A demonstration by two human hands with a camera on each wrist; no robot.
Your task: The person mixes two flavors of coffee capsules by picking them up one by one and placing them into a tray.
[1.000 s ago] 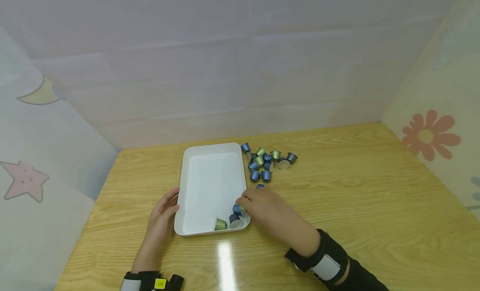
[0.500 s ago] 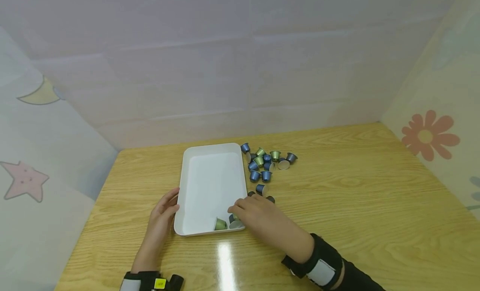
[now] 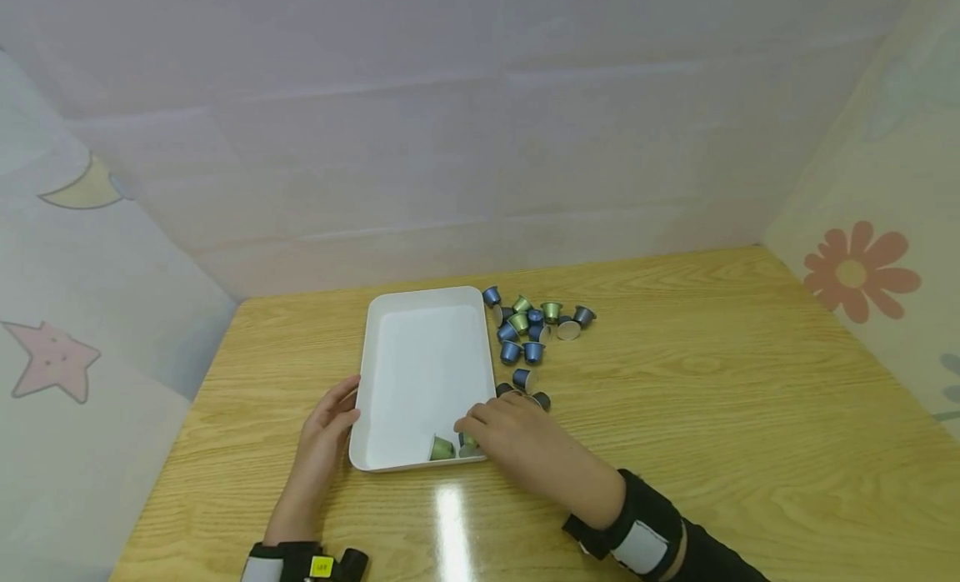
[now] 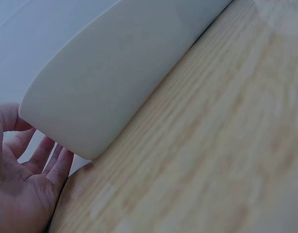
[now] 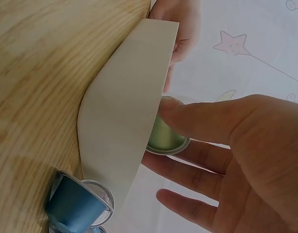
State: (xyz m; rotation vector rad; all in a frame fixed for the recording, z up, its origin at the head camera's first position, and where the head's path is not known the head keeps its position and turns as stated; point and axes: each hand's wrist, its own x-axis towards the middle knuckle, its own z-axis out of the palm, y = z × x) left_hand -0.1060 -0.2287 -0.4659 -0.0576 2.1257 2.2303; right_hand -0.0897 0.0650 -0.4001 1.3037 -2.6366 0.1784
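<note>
My left hand [image 3: 326, 432] rests its fingertips and thumb on the left outer wall of a white tray [image 3: 420, 348]. Over the tray's near right corner, my right hand [image 3: 517, 440] pinches a green coffee capsule [image 5: 166, 136] between thumb and fingers, close inside the wall in the right wrist view. Another green capsule [image 3: 442, 448] lies on its side by the tray's near wall. Beside it, partly covered by the right hand, is a capsule with a pale lid [image 3: 468, 452]. The blue capsule seen in the tray earlier is hidden behind that hand.
Right of the tray, a loose group of blue, green and grey capsules [image 3: 533, 352] lies on the wooden table [image 3: 712, 382]. Several more, including a blue capsule [image 3: 522, 378], sit just beyond the right hand. A pale wall [image 3: 480, 148] stands behind the table.
My right hand has shifted slightly left and down over the tray's near right corner, uncovering dark capsules beyond it and covering those in the corner more. My left hand has stayed in place.
</note>
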